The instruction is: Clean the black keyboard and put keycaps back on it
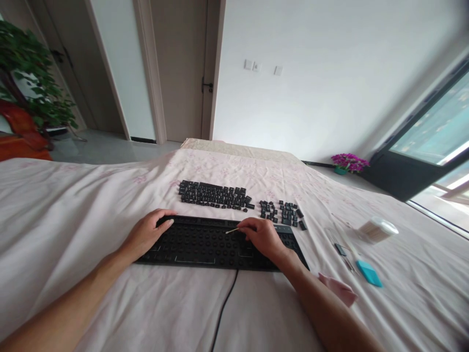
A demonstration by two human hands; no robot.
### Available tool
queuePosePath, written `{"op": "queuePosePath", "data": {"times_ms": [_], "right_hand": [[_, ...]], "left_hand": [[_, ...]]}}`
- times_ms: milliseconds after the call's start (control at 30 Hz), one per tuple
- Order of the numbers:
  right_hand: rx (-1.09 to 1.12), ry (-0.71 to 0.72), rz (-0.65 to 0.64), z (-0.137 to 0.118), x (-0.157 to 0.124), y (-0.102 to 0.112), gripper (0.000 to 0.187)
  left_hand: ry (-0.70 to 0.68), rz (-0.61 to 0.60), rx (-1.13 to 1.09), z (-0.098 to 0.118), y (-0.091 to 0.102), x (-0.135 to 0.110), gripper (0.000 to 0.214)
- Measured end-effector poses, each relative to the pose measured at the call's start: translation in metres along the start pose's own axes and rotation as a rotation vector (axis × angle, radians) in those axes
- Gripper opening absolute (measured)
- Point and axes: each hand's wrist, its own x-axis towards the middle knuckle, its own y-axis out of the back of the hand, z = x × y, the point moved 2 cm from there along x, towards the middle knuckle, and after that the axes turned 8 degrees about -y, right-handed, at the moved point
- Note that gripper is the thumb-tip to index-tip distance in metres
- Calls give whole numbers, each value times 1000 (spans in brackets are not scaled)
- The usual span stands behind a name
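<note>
A cloth-covered surface (106, 205) carries everything. Midway across it lies the keyboard (194, 242), key mounts bare; the step in hand looks like swabbing between them, and the next move seems to call for light strokes with the keyboard steady. Keycaps (212, 195) lie grouped toward the surface's far edge. The left hand (146, 234) grasps the keyboard's far left corner; the right hand (266, 239) covers part of its right side. Toward the surface's right edge lie a tub (377, 230), pink cloth (337, 289) and blue brush (369, 274), none blocking the work. Smallest is the cotton swab (231, 231), pinched in the right hand.

Centre: two hands (148, 234) (264, 238), one keyboard (200, 243), one swab (232, 230); loose keys (210, 193), too small to count. Upper middle: three wall plates (248, 64). Lower right: one pink cloth (340, 289).
</note>
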Motion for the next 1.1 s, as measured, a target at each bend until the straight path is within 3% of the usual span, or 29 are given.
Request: {"op": "queuePosePath", "data": {"times_ms": [100, 167, 400, 533, 700, 833, 1100], "right_hand": [[-204, 171, 21, -8, -6, 5, 20], [-329, 211, 21, -15, -10, 8, 24], [-633, 96, -37, -27, -13, 32, 26], [-698, 15, -68, -25, -12, 45, 25], [-549, 68, -124, -27, -13, 29, 23], [-485, 147, -77, -34, -15, 10, 27], [-568, 169, -21, -43, -20, 3, 30]], "left_hand": [[0, -8, 8, 1, 1, 0, 37], [-4, -7, 9, 1, 1, 0, 37], [-13, 9, 18, 0, 1, 0, 38], [-20, 6, 23, -1, 1, 1, 39], [-29, 13, 28, 0, 1, 0, 36], [-29, 19, 24, -1, 1, 0, 35], [-32, 21, 24, -4, -1, 1, 34]]}}
